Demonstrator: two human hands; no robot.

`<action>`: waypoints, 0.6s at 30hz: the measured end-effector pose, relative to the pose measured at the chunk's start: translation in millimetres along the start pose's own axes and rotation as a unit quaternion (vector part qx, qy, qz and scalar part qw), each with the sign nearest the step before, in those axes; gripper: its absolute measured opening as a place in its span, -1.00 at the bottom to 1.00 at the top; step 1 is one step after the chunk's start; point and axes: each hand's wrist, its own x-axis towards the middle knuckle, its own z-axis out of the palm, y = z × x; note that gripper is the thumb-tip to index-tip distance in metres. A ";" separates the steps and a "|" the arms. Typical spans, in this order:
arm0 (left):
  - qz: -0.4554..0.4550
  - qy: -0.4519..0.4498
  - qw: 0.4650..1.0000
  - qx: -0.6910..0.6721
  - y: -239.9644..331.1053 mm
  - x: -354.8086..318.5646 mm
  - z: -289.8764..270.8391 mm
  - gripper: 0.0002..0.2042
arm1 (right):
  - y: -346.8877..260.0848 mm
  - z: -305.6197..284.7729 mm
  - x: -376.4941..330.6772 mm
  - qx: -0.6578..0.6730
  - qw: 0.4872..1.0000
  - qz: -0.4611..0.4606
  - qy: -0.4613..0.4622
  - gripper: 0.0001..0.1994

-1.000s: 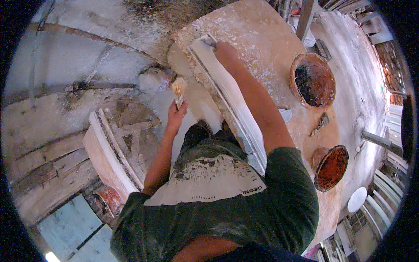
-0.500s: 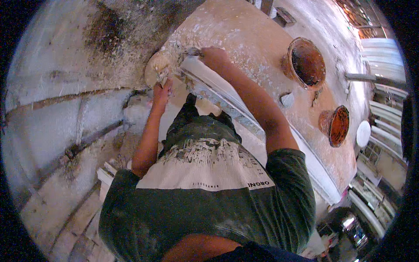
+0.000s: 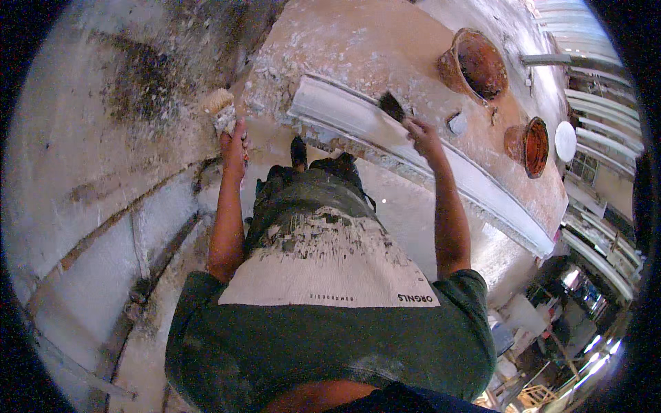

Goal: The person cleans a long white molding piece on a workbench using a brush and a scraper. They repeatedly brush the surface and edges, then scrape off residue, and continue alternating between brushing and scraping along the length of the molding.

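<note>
Moulding [image 3: 392, 136], long and white, lies along the near edge of the table [image 3: 344, 41], running from just before twelve o'clock to past three. The dark brush [image 3: 392, 107] overlaps its upper edge at one o'clock; whether they touch, I cannot tell. At two, the right hand [image 3: 425, 138] reaches up from the elbow, fingers curled around that brush's handle. At ten, the left hand [image 3: 236, 141] is raised, fingers wrapped round the pale brush [image 3: 220, 111], bristles uppermost. Brown bowls stand at half past one [image 3: 449, 69] and half past two [image 3: 515, 141].
</note>
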 end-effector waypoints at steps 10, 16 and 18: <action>0.063 -0.098 0.989 0.086 50.2 7.1 56.2 -0.61 | -154.5 218.2 53.9 0.036 0.969 -0.242 0.014 -0.58; 0.035 -0.234 0.962 -0.137 46.8 12.7 72.3 -0.66 | -157.1 228.4 10.8 -0.025 0.918 -0.396 -0.027 -0.48; 0.075 -0.241 0.961 -0.109 39.4 21.0 76.2 -0.65 | -181.5 213.0 -24.2 -0.059 0.954 -0.292 0.030 -0.42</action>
